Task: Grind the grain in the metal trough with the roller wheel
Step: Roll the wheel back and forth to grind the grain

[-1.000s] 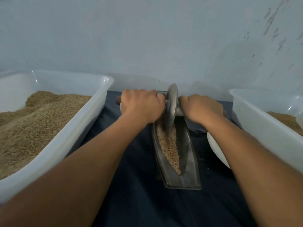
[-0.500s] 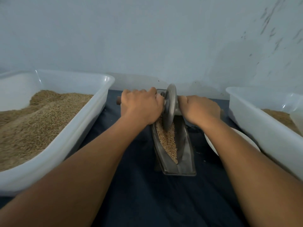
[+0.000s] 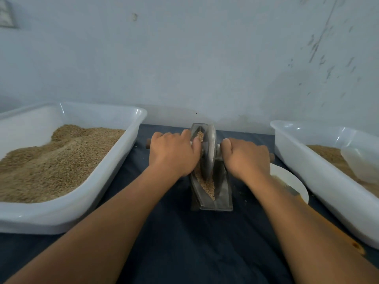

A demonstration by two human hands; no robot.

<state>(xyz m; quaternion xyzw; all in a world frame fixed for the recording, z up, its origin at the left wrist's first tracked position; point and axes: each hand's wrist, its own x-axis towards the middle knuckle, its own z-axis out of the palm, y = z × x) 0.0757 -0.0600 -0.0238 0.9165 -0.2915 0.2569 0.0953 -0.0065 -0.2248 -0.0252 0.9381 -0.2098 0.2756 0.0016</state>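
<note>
A narrow metal trough (image 3: 222, 198) is seen from above, set lengthwise on a counter (image 3: 184, 242) covered in dark blue cloth, its far end close to a pale wall (image 3: 205, 58). Tan grain (image 3: 207, 185) lies along the groove of the trough. A grey metal roller wheel (image 3: 209, 152) is stood upright in the groove, toward the far half, with a wooden axle handle (image 3: 148, 142) passed through it to either side. The left end of the handle is wrapped by the left hand (image 3: 174, 153), its fingers (image 3: 164, 136) curled over the top. The right end is gripped in the same way by the right hand (image 3: 246, 155), just beside the wheel. Both bare forearms are stretched forward from the bottom corners.

To the left, a large white plastic tub (image 3: 114, 181) is heaped with grain. To the right, a second white tub (image 3: 307, 171) holds grain and a clear plastic scoop (image 3: 361, 162). A white plate (image 3: 291, 181) is set between the trough and the right tub, partly hidden by the right forearm.
</note>
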